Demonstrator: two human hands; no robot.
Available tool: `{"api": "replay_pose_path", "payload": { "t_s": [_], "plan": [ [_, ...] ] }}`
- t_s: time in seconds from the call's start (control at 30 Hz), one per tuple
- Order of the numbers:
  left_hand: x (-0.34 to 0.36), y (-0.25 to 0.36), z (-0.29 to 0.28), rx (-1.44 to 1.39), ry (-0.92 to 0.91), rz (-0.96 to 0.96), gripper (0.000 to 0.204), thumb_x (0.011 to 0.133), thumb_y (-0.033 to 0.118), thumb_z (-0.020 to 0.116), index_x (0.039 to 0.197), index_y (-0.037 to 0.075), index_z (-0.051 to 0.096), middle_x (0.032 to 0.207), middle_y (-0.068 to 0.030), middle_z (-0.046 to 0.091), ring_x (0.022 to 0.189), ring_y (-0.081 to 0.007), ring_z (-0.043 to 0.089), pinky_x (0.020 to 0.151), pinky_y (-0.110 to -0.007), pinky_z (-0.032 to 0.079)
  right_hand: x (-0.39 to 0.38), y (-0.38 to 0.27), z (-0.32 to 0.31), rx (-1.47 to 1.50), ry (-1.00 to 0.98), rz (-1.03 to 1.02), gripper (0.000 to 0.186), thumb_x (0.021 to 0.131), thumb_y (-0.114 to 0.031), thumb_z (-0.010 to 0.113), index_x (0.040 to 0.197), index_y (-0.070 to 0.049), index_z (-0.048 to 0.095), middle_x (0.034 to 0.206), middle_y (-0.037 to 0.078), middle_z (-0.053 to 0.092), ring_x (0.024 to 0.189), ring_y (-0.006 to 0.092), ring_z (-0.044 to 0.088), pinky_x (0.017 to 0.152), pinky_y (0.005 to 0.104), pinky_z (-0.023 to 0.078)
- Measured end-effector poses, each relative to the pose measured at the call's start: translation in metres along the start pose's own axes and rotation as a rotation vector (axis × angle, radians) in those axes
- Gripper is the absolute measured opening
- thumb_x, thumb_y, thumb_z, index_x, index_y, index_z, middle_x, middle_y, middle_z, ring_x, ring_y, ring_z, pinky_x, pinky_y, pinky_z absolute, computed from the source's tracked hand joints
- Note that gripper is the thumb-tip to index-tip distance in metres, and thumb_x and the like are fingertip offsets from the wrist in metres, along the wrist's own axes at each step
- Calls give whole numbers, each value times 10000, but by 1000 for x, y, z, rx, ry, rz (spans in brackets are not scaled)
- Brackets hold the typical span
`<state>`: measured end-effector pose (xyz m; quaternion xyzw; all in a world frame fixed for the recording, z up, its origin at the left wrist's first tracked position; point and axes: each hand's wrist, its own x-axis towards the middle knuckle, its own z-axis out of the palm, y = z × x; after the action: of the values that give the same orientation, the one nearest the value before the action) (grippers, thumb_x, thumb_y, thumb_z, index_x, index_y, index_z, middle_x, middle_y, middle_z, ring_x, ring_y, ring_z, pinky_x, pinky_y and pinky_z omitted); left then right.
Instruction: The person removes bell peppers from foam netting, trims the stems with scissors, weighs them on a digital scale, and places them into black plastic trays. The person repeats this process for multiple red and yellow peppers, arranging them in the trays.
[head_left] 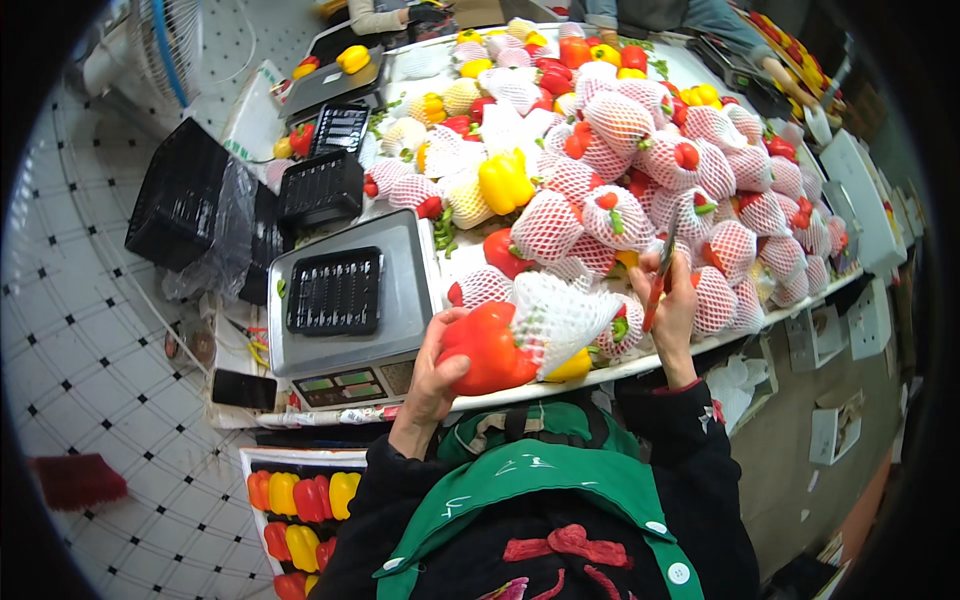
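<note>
My left hand (436,375) is closed around a large red bell pepper (488,352), just above the table's near edge. A white foam net sleeve (562,318) covers one end of this pepper and stretches toward my right hand (678,312). That hand is closed on a small knife (657,290) with a red handle, its dark narrow blade pointing up and away from me. Whether the right fingers also touch the sleeve, I cannot tell. Under the sleeve a yellow pepper (570,366) shows. Beyond my hands lies a heap of net-wrapped peppers (617,122) and a bare yellow pepper (506,182).
On the left a scale (405,262) carries a black plastic tray (335,290); a phone (244,390) lies beside it. Stacked black trays (180,200) stand farther left. A box of peppers (247,462) sits below. Other people are at the far side (375,18).
</note>
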<state>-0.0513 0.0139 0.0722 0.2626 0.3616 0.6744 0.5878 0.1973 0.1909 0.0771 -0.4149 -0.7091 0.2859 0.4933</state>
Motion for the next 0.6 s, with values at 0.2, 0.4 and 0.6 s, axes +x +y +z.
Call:
{"api": "replay_pose_path", "payload": {
  "t_s": [0.2,0.4,0.6],
  "plan": [
    [-2,11,15,-51,210,212,706,751,235,707,1323,79,323,1265,-130,466,1171,-244,504,1019,-408,424,-53,-22,-5,195,-718,162,550,792,-426,691,1078,-9,475,891,116,499,807,239,515,731,358,432],
    [-14,5,7,271,215,366,686,712,153,733,1296,57,387,1206,-106,506,1138,-198,506,982,-358,417,-66,-33,-5,60,-925,141,565,831,-533,619,1014,-5,534,811,99,485,745,213,510,709,325,433],
    [-23,6,2,394,167,371,672,712,125,731,1292,41,403,1221,-110,517,1119,-194,522,990,-349,410,-75,-32,0,90,-978,231,482,819,-461,666,891,2,552,691,124,513,628,251,499,620,363,429]
  ]
}}
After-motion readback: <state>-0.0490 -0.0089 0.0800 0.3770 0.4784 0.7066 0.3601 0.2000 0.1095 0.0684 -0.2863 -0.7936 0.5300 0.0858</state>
